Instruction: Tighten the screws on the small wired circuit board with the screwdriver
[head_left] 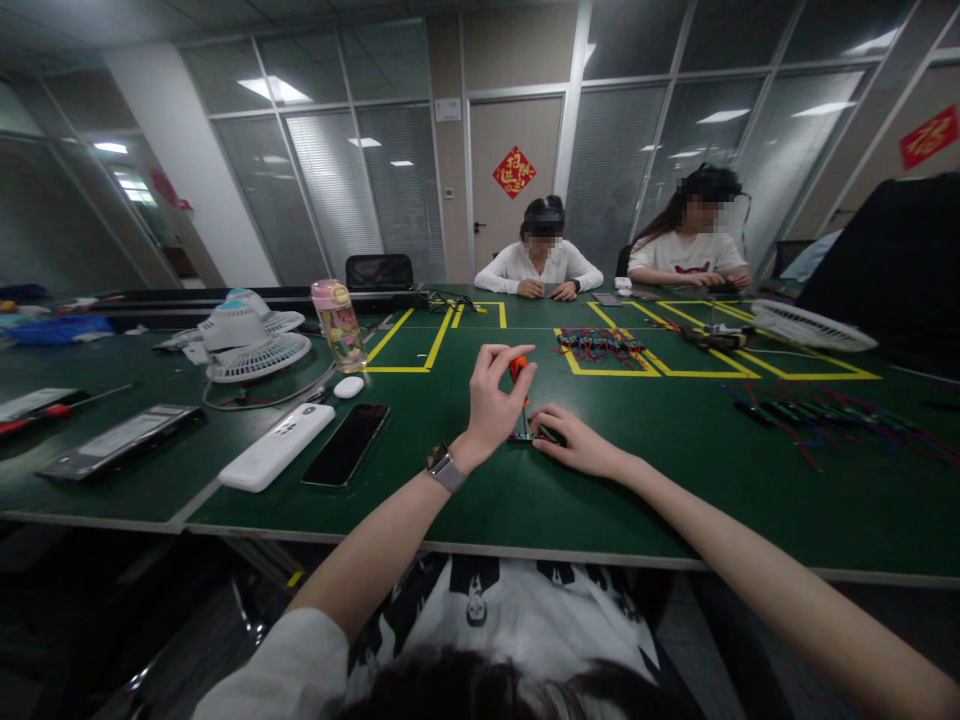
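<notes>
My left hand (495,395), with a watch on its wrist, pinches the orange-and-black handle of a screwdriver (517,368). The tool stands nearly upright, its thin shaft running down to a small green circuit board (520,437) on the table. Low on the tabletop, my right hand (577,442) has its fingers closed at the board's right end. Something dark shows under those fingers, too hidden to name. Whether the screwdriver tip sits in a screw is too small to see.
On the green table (420,500) lie a black phone (346,445), a white power bank (277,447) and an earbud case (349,387). A bottle (341,325) and fans (255,340) stand left. Wired boards (600,347) lie ahead, more (840,412) right. Two people sit opposite.
</notes>
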